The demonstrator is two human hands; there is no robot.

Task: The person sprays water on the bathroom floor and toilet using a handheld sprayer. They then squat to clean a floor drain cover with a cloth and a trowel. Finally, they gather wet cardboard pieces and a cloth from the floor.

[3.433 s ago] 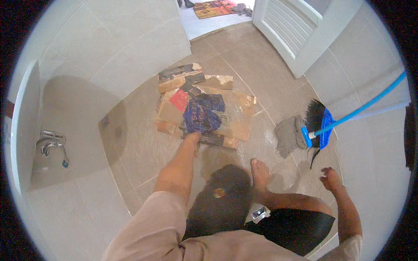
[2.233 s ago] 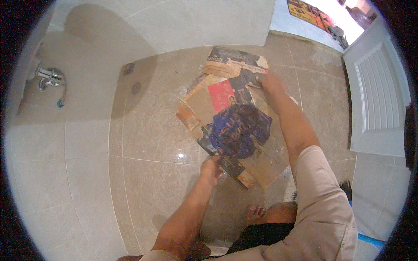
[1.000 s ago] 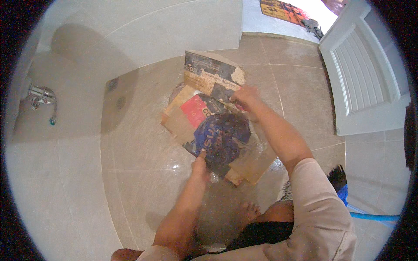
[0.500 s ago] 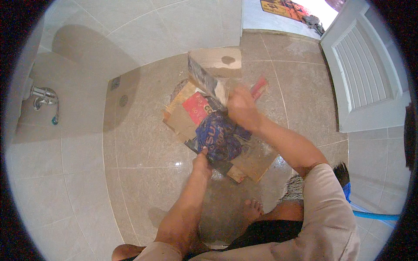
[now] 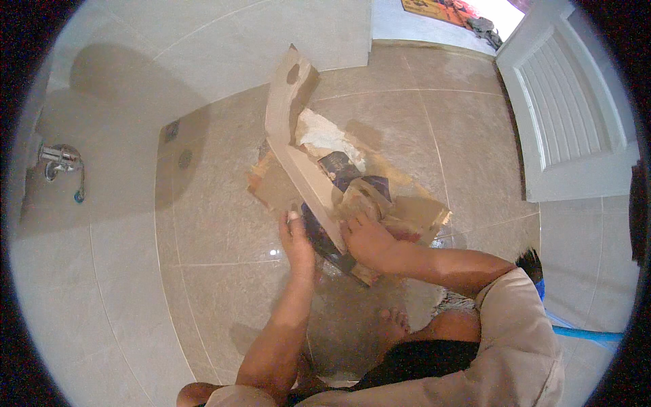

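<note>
A pile of crumpled waste lies on the wet tiled floor, with a flattened brown cardboard sheet [image 5: 420, 211] at its base. A long bent strip of cardboard [image 5: 306, 175] with an oval hole near its far end stands up over the pile. My right hand [image 5: 369, 241] presses down at the strip's near end, fingers curled round cardboard and partly hidden. Beside the pile's left edge is my left hand [image 5: 297, 245], fingers stretched out against a dark blue plastic bag [image 5: 319, 234], now mostly covered. White crumpled material [image 5: 325, 136] and dark scraps [image 5: 339, 166] show beyond.
A chrome tap [image 5: 61, 157] juts from the left wall. Two floor drains [image 5: 171, 131] sit near that wall. At the right stands a louvred white door [image 5: 563, 102], opened, with a mat [image 5: 437, 12] beyond the threshold. A bristled brush [image 5: 530, 266] and blue hose [image 5: 586, 333] are at lower right.
My right hand has come down and nearer, bringing the long cardboard strip upright across the pile. The blue bag is now largely covered, and my left hand has moved slightly left with its fingers extended.
</note>
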